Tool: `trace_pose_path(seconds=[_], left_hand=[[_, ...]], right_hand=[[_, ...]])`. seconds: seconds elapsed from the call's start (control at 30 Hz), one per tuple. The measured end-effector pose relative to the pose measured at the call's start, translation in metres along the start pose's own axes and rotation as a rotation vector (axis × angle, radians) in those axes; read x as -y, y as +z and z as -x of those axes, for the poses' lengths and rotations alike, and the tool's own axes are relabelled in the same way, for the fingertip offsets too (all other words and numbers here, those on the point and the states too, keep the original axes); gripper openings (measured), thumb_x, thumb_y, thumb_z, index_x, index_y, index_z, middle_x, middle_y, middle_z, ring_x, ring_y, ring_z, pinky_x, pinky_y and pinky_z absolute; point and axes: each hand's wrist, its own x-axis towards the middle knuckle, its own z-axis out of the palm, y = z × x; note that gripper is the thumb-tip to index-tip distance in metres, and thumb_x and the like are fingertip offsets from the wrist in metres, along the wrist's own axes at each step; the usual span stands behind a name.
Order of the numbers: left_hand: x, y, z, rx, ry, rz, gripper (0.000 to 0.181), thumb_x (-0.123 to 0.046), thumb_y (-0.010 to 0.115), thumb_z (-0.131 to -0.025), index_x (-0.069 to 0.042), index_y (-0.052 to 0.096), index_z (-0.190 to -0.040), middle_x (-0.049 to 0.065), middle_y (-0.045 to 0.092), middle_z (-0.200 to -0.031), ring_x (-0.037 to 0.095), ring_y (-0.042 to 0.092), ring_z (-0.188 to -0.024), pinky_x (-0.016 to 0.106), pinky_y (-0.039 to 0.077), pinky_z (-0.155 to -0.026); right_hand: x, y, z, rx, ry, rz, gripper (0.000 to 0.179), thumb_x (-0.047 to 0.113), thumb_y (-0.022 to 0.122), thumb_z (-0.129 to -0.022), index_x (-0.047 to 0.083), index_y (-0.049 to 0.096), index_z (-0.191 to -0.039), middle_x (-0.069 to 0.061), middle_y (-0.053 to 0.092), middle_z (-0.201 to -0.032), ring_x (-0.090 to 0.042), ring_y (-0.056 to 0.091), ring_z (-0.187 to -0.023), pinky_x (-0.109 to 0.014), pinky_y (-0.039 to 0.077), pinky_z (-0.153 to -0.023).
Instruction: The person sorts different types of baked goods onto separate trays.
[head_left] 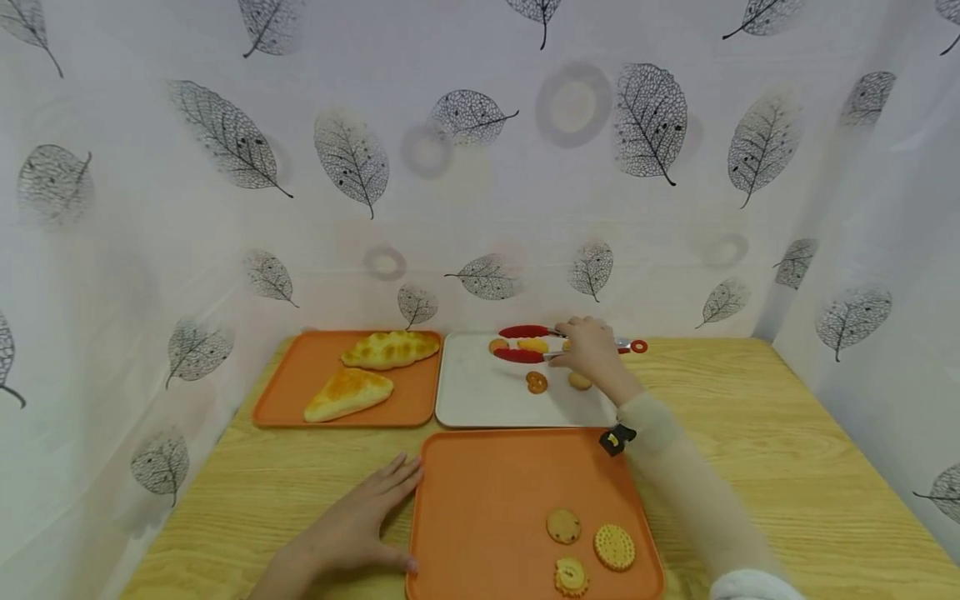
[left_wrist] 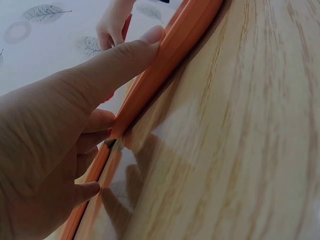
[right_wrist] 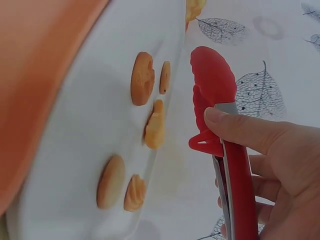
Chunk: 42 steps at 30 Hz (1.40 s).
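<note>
My right hand (head_left: 592,354) grips a pair of red-and-metal tongs (right_wrist: 239,185) by the handles, above the back of the white tray (head_left: 468,404). On that tray lie a pretzel-shaped cookie (head_left: 536,382), an oval cookie (right_wrist: 111,182), a swirled cookie (right_wrist: 135,194), a yellow piece (right_wrist: 155,127) and a thin round cookie (right_wrist: 165,77). In the right wrist view nothing shows between the red tong heads, which stand close together. My left hand (head_left: 360,521) rests against the left rim of the front orange tray (head_left: 480,508), thumb and fingertips touching its edge.
Three cookies lie on the front tray's right half: a speckled round one (head_left: 563,527), a dotted round one (head_left: 615,547) and a ruffled one (head_left: 572,577). At the back left, another orange tray (head_left: 281,400) bears a braided bread (head_left: 390,350) and a triangular pastry (head_left: 348,395). Leaf-printed curtain (head_left: 480,192) encloses the table.
</note>
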Motion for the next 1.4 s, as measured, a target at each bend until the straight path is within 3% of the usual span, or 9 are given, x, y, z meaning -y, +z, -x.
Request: trace_pose_path(seconds=[0.27, 0.67, 1.0, 1.4], left_hand=[[0.001, 0.000, 0.000, 0.002, 0.003, -0.011, 0.114, -0.078, 0.065, -0.066, -0.017, 0.027, -0.155, -0.002, 0.019, -0.164, 0.028, 0.015, -0.152, 0.058, 0.027, -0.116], [-0.001, -0.001, -0.001, 0.004, 0.011, -0.006, 0.114, -0.077, 0.065, -0.067, -0.017, 0.027, -0.155, -0.002, 0.019, -0.164, 0.028, 0.014, -0.152, 0.058, 0.025, -0.116], [-0.003, -0.002, 0.001, 0.007, 0.011, -0.006, 0.113, -0.076, 0.066, -0.067, -0.015, 0.028, -0.155, 0.000, 0.021, -0.164, 0.030, 0.016, -0.152, 0.059, 0.027, -0.115], [-0.004, -0.001, 0.001, -0.008, 0.004, -0.009, 0.114, -0.078, 0.065, -0.067, -0.015, 0.028, -0.155, -0.001, 0.021, -0.164, 0.029, 0.016, -0.152, 0.058, 0.025, -0.116]], right_hand=[[-0.014, -0.017, 0.036, -0.086, -0.057, -0.011, 0.070, 0.037, 0.085, -0.072, 0.008, 0.061, -0.131, -0.015, 0.062, -0.129, -0.038, 0.052, -0.121, -0.061, 0.045, -0.088], [-0.033, -0.040, 0.107, -0.144, -0.106, -0.046, 0.064, 0.032, 0.088, -0.069, 0.006, 0.066, -0.123, -0.016, 0.068, -0.111, -0.037, 0.059, -0.102, -0.059, 0.047, -0.078], [-0.048, -0.042, 0.162, -0.133, -0.054, -0.062, 0.063, 0.031, 0.088, -0.067, 0.007, 0.067, -0.121, -0.016, 0.067, -0.113, -0.039, 0.057, -0.105, -0.061, 0.045, -0.076], [-0.044, -0.033, 0.210, -0.150, -0.123, -0.090, 0.065, 0.030, 0.093, -0.057, 0.011, 0.071, -0.116, -0.006, 0.070, -0.107, -0.032, 0.059, -0.101, -0.058, 0.046, -0.074]])
